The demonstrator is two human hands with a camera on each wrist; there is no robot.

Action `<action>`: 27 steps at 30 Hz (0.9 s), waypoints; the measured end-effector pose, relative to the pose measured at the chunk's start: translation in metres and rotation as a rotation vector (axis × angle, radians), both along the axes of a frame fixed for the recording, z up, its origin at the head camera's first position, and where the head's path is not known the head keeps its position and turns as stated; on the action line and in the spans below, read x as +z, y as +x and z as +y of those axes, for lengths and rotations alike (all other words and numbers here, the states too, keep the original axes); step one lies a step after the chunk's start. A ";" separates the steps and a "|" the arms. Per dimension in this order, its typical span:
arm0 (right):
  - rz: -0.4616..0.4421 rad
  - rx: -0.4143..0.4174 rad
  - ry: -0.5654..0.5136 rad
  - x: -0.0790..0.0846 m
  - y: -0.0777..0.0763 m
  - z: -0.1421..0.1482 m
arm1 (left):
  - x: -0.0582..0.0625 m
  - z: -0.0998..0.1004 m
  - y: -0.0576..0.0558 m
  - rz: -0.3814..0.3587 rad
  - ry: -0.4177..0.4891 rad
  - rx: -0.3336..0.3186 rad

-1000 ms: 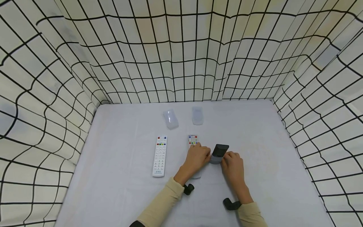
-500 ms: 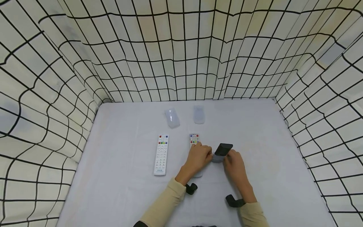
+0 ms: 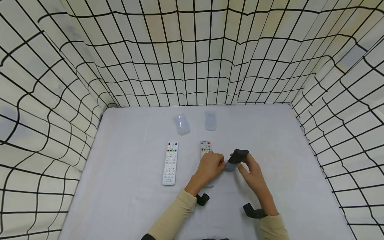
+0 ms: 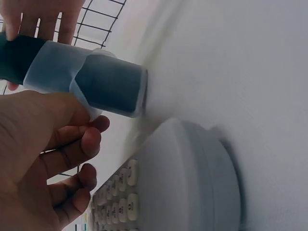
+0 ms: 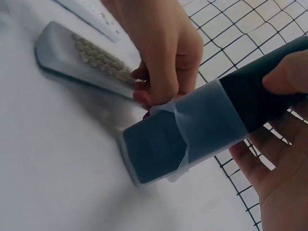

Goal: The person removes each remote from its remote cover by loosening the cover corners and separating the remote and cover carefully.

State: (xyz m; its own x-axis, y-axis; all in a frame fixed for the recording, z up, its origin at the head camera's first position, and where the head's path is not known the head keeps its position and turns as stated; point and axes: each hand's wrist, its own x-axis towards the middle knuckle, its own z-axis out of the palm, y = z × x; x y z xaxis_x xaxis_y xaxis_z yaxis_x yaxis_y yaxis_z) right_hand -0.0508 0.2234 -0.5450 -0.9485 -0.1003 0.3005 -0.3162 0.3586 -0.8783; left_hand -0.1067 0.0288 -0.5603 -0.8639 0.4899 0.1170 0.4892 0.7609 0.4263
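A black slab shaped like a remote control [image 3: 238, 155] stands tilted over the table, its lower part inside a translucent sleeve [image 5: 207, 125]. My right hand [image 3: 253, 171] grips the bare black upper end, thumb on one side and fingers on the other. My left hand [image 3: 211, 165] pinches a folded edge of the sleeve between thumb and forefinger; its other fingers curl loosely, as the left wrist view shows. The slab's bottom end is at or just above the cloth; I cannot tell which. Any buttons on it are hidden.
Under my left hand lies a white remote control [image 3: 205, 145], partly covered by it. Another white remote [image 3: 170, 163] lies to the left. Two translucent sleeves [image 3: 182, 124] lie further back on the white table [image 3: 126, 146]. Black-lined netting [image 3: 195, 60] encloses the back and sides.
My right hand has shifted from beside the slab's lower part up to its black top, now gripping round it. The slab leans a little further right. My left hand stays nearly in place.
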 end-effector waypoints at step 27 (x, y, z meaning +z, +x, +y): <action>-0.106 -0.189 -0.815 0.039 -0.025 -0.007 | 0.035 -0.037 0.034 -0.515 0.609 -0.002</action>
